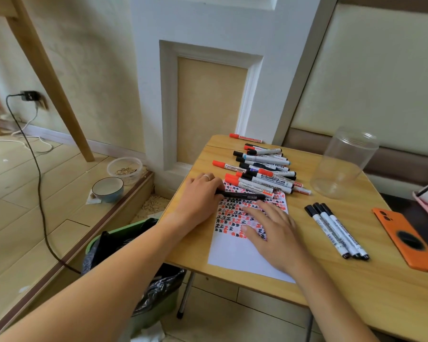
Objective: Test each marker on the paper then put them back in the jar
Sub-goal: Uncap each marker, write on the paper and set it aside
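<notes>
Your left hand [199, 197] sits at the table's [381, 299] left edge, by the paper's [235, 255] top left corner, its fingers curled round the end of a black marker [242, 194] that lies level across the top of the sheet. Your right hand [273, 233] lies flat on the paper, fingers straight and a little spread, pressing the sheet down and holding nothing. The upper part of the paper is filled with rows of red and black marks; the lower part, toward the near edge, is bare white. Just past the sheet's far edge lies a pile of markers [262, 169] with red, black and blue caps, heaped crosswise toward the far left corner of the table, and a single red marker [245, 137] lies apart at that corner's very edge. The jar [344, 164] is clear and lies tipped on its side near the far right edge, with no marker in it. Three markers [336, 229] with black caps lie side by side to the right of the paper, touching one another. An orange phone [408, 239] rests face down at the right edge. Below the left edge, on the floor, stands a green bin [134, 267] with a black liner.
</notes>
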